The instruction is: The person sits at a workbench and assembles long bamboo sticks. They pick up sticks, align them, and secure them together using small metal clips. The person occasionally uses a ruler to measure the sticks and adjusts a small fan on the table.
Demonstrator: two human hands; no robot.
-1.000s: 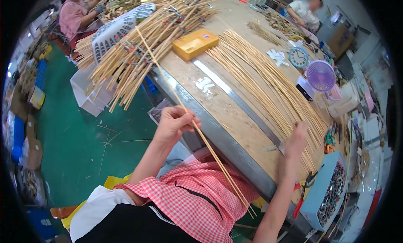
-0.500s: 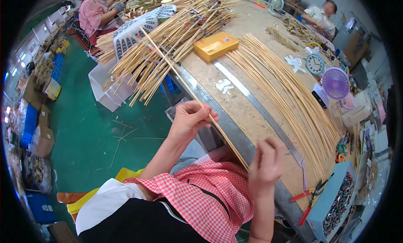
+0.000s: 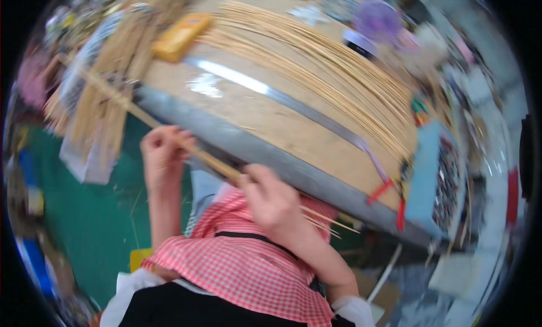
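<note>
A thin pale wooden stick, smeared by motion, slants across in front of me above the table's near edge. My left hand is closed on it, thumb against fingers. My right hand is closed round it lower down, over my red checked apron. Beyond the right hand, several thin stick ends stick out over the apron; blur hides which belong to the held stick. The stick's far end passes in front of a pile of sticks at the left.
On the table lie a row of loose sticks, a steel ruler, a yellow box and white scraps. Red-handled pliers and a light-blue box of small metal parts stand at right. A purple fan is behind.
My view has swung to the right. My right hand, open and off the stick before, has come to it and closed on it. My left hand still grips it.
</note>
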